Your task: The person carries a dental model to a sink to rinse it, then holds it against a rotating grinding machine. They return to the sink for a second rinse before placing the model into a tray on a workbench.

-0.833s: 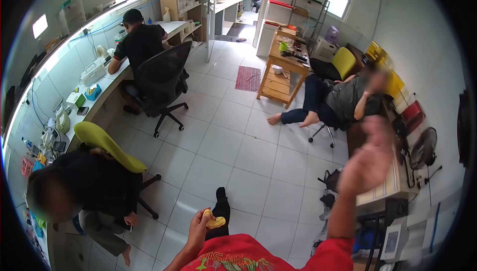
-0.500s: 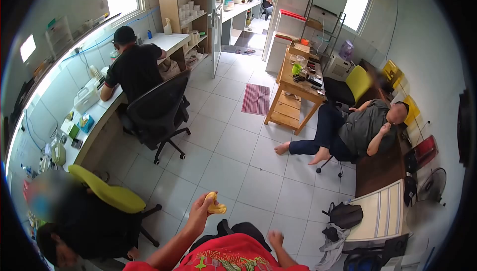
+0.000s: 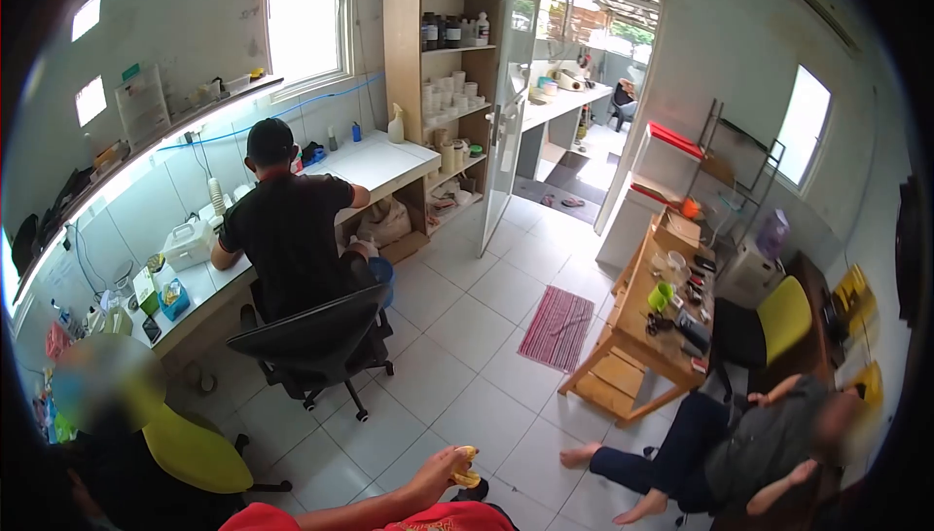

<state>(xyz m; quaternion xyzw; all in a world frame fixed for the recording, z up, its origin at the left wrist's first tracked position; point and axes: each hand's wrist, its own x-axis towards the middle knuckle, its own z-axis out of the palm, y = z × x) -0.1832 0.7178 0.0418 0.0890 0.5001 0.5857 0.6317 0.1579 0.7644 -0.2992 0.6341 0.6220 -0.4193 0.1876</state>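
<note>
My left hand (image 3: 440, 476) is held out low in the picture, fingers closed on a small yellow object (image 3: 467, 468) at its tips. My arm in a red sleeve (image 3: 389, 516) runs along the bottom edge. My right hand is out of the picture. White floor tiles (image 3: 467, 336) lie below the hand.
A person in black sits on a black office chair (image 3: 316, 341) at the white counter (image 3: 379, 163). A yellow-green chair (image 3: 195, 453) with another person stands at lower left. A third person reclines at lower right (image 3: 749, 448) beside a wooden table (image 3: 647, 336). A red mat (image 3: 556, 327) lies before the open door.
The view has tilted upward, showing more of the wall, shelf and doorway. My right hand, raised earlier and then low near my lap, has dropped out of sight. My left hand keeps the yellow object.
</note>
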